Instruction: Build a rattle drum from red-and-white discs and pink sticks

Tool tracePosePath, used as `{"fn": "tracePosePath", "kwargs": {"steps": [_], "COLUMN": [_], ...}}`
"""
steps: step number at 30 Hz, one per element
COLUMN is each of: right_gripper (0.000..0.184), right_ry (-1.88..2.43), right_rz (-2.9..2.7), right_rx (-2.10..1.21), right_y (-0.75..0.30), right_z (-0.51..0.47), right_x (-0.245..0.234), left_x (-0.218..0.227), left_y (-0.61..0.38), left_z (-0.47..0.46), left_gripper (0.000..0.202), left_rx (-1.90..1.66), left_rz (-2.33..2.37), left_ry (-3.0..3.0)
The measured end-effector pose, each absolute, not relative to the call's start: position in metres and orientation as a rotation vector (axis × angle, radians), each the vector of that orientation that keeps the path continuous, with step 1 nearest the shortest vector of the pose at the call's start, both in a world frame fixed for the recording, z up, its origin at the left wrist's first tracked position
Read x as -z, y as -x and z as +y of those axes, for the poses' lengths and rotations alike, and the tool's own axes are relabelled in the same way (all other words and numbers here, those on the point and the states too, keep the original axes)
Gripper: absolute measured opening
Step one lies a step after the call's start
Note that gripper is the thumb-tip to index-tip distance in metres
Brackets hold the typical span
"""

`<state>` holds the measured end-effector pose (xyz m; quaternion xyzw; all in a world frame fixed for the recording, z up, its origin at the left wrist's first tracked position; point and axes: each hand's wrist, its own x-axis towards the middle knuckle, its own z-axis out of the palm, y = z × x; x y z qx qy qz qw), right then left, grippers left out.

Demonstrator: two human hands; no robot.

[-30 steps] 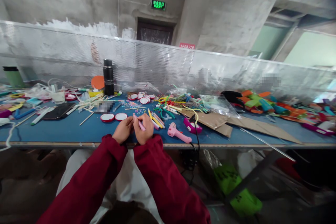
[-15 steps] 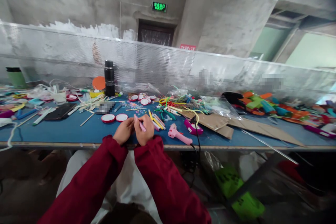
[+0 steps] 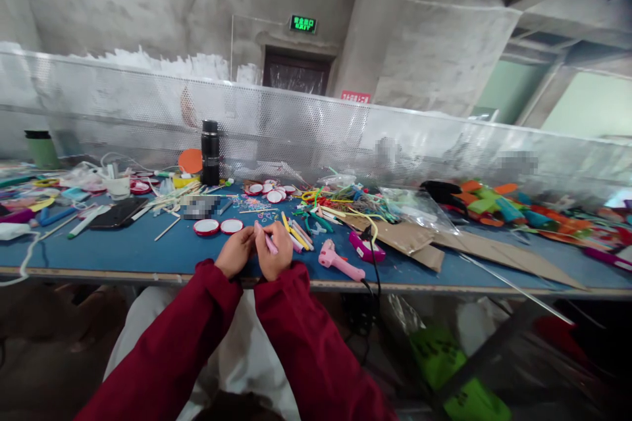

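Note:
My right hand (image 3: 276, 252) is closed around a pink marker pen (image 3: 269, 242), whose back end sticks out above the fingers. My left hand (image 3: 237, 252) is curled beside it, the two hands meeting near the table's front edge; whatever its fingers hold is hidden. Just beyond lie two round white lids with red rims, one (image 3: 206, 227) left of the other (image 3: 232, 226). Right of my right hand is a bunch of yellow, pink and white marker pens (image 3: 299, 234). A pink glue gun (image 3: 340, 262) lies further right with its cord over the edge.
A black bottle (image 3: 210, 154) stands at the back, near a heap of thin wooden sticks (image 3: 170, 198). Brown cardboard (image 3: 395, 235), a purple tape dispenser-like object (image 3: 366, 247) and tangled coloured strips lie to the right. A dark phone (image 3: 118, 213) is at left. A perforated screen (image 3: 296, 120) borders the blue table.
The whole view has shifted slightly, so things appear a little lower and further right. Both hands stay together, the pink marker pen still in my right hand.

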<state>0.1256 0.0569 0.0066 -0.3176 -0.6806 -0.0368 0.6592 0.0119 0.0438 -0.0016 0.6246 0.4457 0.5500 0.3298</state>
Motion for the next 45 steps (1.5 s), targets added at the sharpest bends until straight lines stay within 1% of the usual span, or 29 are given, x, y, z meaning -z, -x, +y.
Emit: {"fn": "tracePosePath", "kwargs": {"steps": [5,12,18,28,31,35,39,43,45], "right_gripper": [0.025,0.021,0.023,0.02,0.018,0.022,0.017,0.024,0.024], "right_ry": [0.757,0.73,0.73,0.819,0.819,0.843,0.953,0.976,0.986], "right_rz": [-1.533,-1.553,-1.547,-1.53,-1.547,-1.6,-1.667,-1.731,-1.751], "right_rx": [0.095,0.066,0.072,0.085,0.032,-0.056,-0.105,-0.196,-0.223], "right_y": [-0.126,-0.127,-0.127,-0.128,-0.129,-0.128,-0.128,-0.129,-0.128], "right_z": [0.053,0.057,0.056,0.057,0.06,0.066,0.069,0.065,0.062], "right_x": [-0.009,-0.006,-0.008,-0.006,-0.005,-0.003,0.0,-0.002,-0.005], "left_x": [0.001,0.001,-0.001,0.001,0.0,-0.001,-0.002,-0.005,-0.007], "left_y": [-0.011,-0.011,-0.012,-0.012,-0.011,-0.007,-0.005,-0.004,-0.004], "left_z": [0.044,0.044,0.043,0.046,0.047,0.049,0.049,0.046,0.045], "left_gripper": [0.034,0.032,0.035,0.032,0.031,0.031,0.033,0.029,0.029], "left_rx": [-1.427,-1.445,-1.454,-1.47,-1.521,-1.596,-1.62,-1.651,-1.684], "left_rz": [1.201,1.174,1.181,1.208,1.213,1.233,1.267,1.29,1.297], "left_ry": [-1.661,-1.664,-1.67,-1.615,-1.592,-1.536,-1.512,-1.489,-1.465]}}
